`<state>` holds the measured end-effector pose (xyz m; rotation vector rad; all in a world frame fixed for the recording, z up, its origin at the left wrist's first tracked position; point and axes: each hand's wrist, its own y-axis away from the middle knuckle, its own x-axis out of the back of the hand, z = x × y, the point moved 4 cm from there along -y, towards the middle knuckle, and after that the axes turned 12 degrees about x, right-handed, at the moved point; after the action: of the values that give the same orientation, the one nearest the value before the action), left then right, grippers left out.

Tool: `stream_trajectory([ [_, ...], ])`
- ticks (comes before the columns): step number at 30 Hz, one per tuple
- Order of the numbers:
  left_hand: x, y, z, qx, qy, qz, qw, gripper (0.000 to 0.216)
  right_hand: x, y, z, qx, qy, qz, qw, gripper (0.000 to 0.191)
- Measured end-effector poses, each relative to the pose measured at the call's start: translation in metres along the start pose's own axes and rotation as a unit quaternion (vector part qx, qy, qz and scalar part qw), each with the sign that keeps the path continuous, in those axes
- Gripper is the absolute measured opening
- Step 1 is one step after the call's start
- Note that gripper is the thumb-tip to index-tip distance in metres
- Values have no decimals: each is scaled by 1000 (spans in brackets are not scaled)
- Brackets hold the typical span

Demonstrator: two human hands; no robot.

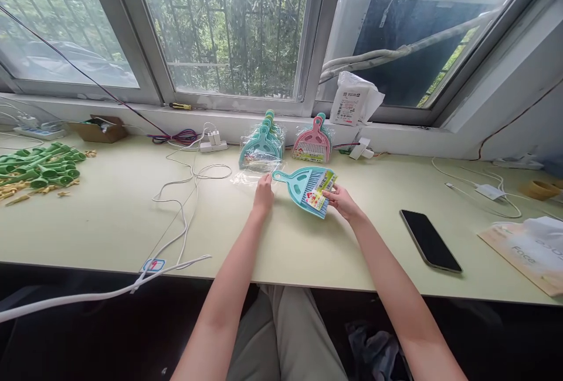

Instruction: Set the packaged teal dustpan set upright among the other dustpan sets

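My right hand grips a small teal dustpan-and-brush set by its wide end, where a colourful paper label sits. Its handle points left. My left hand rests on the table just left of that handle, fingers touching a clear plastic bag lying flat there. Behind it, a stack of bagged teal dustpan sets and a pink set lean near the window sill.
A black phone lies at the right, with a tissue pack beyond it. White cables loop at the left, near a pile of green plastic parts. A cardboard box and chargers sit at the back.
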<state>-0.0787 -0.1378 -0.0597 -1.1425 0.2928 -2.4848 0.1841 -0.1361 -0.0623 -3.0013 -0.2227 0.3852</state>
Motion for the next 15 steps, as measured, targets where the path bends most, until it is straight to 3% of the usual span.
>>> stream_trajectory([
  [4, 7, 1, 2, 4, 87, 46, 995, 70, 3, -1, 0, 5, 11, 25, 1000, 38],
  [10, 2, 7, 16, -56, 138, -7, 989, 76, -2, 0, 12, 47, 18, 125, 991, 32],
  [15, -4, 15, 30, -117, 139, -46, 982, 69, -30, 6, 27, 12, -25, 71, 997, 33],
])
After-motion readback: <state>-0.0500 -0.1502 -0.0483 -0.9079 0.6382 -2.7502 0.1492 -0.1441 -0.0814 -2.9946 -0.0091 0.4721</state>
